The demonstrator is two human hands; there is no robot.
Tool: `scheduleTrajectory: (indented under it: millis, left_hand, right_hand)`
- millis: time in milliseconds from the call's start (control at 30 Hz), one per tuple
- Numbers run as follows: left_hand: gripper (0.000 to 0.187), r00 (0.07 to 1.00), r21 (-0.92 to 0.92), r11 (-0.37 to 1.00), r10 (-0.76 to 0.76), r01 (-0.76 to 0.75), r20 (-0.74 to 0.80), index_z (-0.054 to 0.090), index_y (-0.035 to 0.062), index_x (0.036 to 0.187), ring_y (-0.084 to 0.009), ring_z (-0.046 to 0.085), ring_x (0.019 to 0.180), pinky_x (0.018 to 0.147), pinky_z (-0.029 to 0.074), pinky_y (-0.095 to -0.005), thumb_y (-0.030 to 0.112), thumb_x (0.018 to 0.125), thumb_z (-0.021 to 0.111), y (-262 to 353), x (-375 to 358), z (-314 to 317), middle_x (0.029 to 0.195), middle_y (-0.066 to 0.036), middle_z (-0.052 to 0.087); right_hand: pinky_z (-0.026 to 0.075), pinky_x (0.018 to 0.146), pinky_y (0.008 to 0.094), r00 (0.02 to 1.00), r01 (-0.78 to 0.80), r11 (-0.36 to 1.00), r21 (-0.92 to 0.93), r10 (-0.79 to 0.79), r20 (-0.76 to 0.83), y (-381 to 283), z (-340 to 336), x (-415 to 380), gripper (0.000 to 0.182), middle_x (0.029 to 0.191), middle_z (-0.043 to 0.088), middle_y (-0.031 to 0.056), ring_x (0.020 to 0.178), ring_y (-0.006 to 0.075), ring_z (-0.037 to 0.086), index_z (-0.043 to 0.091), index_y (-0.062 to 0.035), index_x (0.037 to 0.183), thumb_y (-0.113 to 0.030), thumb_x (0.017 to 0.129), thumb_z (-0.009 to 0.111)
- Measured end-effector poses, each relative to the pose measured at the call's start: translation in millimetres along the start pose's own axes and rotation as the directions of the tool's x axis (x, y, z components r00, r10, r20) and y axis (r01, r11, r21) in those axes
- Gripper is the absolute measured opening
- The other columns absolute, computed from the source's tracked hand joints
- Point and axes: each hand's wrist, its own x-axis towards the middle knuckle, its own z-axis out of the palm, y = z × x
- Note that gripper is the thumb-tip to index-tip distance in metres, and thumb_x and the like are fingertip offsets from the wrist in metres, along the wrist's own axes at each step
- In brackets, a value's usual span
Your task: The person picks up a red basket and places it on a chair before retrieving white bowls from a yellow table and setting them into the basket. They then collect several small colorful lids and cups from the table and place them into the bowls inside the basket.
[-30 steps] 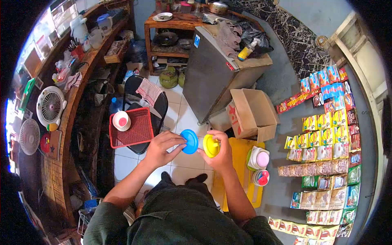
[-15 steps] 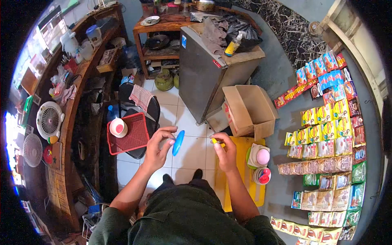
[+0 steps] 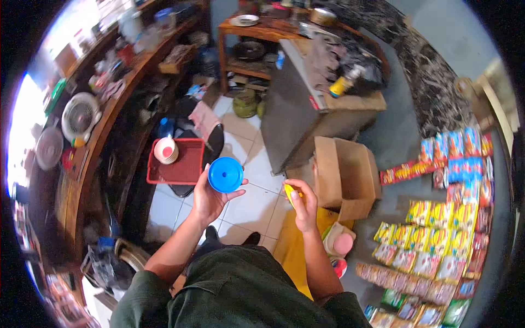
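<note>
A round blue disc-like piece [image 3: 225, 175] with a small dark centre rests in my left hand [image 3: 208, 199], its flat face turned up to the camera. My right hand [image 3: 304, 206] pinches a small yellow object [image 3: 290, 191] between thumb and fingers; its exact shape is partly hidden. The two hands are apart, in front of my body above the tiled floor. Just beyond my left hand lies a red tray [image 3: 186, 170] with a stack of white cups [image 3: 165, 150] on it.
An open cardboard box [image 3: 355, 180] stands right of a grey fridge [image 3: 290, 115]. Below it are a yellow surface [image 3: 287, 251] and a pink round item [image 3: 343, 244]. Sachet strips [image 3: 432, 238] hang at the right. A wooden shelf [image 3: 98, 128] with fans runs along the left.
My left hand has turned the blue piece from edge-on to face-up. The yellow object now shows more between my right fingers. The whole view has rotated and shifted.
</note>
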Motion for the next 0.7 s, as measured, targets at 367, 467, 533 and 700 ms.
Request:
scheduleTrajectory:
  millis: [367,467,533,700]
  left_hand:
    - [0.071,0.912,-0.124,0.917,0.347,-0.379,-0.218,0.045,0.002,0.131,-0.0288,0.065,0.095,0.075,0.058,-0.0386,0.061,0.095,0.027,70,-53,-87,0.121,-0.021,0.059]
    - [0.069,0.855,-0.021,0.896,0.416,-0.444,-0.309,0.042,0.0028,0.134,-0.0285,0.064,0.096,0.081,0.056,-0.0403,0.058,0.094,0.031,97,-66,-112,0.123,-0.02,0.057]
    - [0.068,0.831,-0.016,0.881,0.441,-0.473,-0.34,0.043,0.0024,0.133,-0.029,0.064,0.097,0.081,0.056,-0.0408,0.057,0.094,0.032,116,-68,-127,0.123,-0.02,0.057]
    - [0.063,0.802,0.028,0.852,0.503,-0.523,-0.323,0.049,0.0009,0.127,-0.0296,0.063,0.1,0.08,0.056,-0.0395,0.052,0.093,0.035,167,-63,-175,0.12,-0.021,0.058]
  right_hand:
    - [0.048,0.082,0.0303,0.875,0.095,0.993,0.072,-0.118,0.469,15,135,94,0.038,0.114,0.057,0.0104,0.097,0.0175,0.059,0.06,0.0018,0.114,-0.029,0.097,0.045]
    - [0.05,0.079,0.0314,0.869,-0.017,0.989,0.15,-0.06,0.492,8,183,108,0.038,0.115,0.056,0.0116,0.096,0.0183,0.061,0.06,0.003,0.112,-0.028,0.097,0.044]
    - [0.05,0.078,0.0295,0.857,-0.002,0.988,0.154,-0.078,0.509,8,210,118,0.033,0.113,0.055,0.01,0.094,0.0161,0.06,0.061,0.0009,0.112,-0.024,0.097,0.047]
    - [0.047,0.069,0.0248,0.861,0.015,0.989,0.145,-0.086,0.501,14,270,144,0.024,0.104,0.056,0.0075,0.084,0.0122,0.057,0.061,-0.0005,0.104,-0.017,0.094,0.047]
